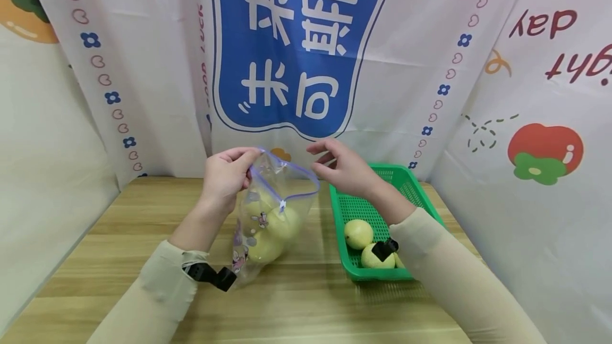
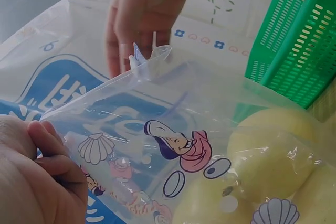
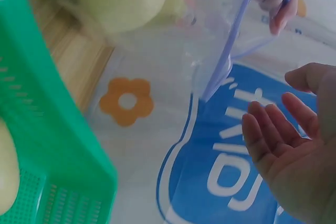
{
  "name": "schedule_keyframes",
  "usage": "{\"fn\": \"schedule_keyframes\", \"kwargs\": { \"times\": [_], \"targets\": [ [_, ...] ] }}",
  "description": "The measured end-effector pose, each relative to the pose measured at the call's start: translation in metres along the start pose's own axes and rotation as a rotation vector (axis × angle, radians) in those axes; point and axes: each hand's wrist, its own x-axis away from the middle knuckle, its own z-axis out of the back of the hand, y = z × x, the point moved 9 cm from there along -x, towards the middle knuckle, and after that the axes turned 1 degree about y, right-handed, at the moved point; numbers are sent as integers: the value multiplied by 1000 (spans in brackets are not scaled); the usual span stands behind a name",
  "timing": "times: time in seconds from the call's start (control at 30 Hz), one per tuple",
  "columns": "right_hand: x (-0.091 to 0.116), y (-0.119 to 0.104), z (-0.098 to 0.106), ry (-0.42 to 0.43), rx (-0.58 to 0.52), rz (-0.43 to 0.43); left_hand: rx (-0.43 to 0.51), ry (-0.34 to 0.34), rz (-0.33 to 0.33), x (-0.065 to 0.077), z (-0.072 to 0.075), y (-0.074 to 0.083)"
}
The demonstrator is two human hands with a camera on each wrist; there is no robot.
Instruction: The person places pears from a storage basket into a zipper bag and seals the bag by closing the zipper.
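Note:
A clear zip bag (image 1: pixel 245 215) with a purple zip edge and cartoon prints holds several pale yellow-green round fruits (image 1: pixel 265 246); their exact kind is unclear. At the bag's upper left corner, my left hand (image 1: pixel 227 177) pinches the rim between thumb and fingers. The bag's mouth gapes toward the right, with a white slider (image 1: pixel 282 205) on its near edge. My right hand (image 1: pixel 345 168) hovers just right of the mouth, apart from it, fingers loosely bent and holding nothing. In the right wrist view, the palm of the right hand (image 3: pixel 296 156) shows bare.
Right of the bag stands a green plastic basket (image 1: pixel 338 222) on the wooden table (image 1: pixel 158 216). Inside its near end lie a few more such fruits (image 1: pixel 358 234), partly hidden by the right sleeve. Printed cloth (image 1: pixel 406 31) hangs behind and at the sides.

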Motion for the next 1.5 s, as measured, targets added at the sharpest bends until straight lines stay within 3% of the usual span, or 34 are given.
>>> {"fn": "schedule_keyframes", "kwargs": {
  "times": [0.33,0.67,1.07,1.23,1.5],
  "targets": [
    [6,51,18,-22,67,-103,-17,-22,24,1,-2,-4],
    [17,85,27,-94,171,-170,-37,-38,34,2,-3,-6],
    [30,123,2,-329,287,-235,-53,-57,70,3,-1,-8],
    [38,132,-13,-468,349,-266,-52,-60,66,3,-1,-9],
    [64,152,-38,-707,335,-438,-53,-74,68,3,-2,-10]
  ]
}}
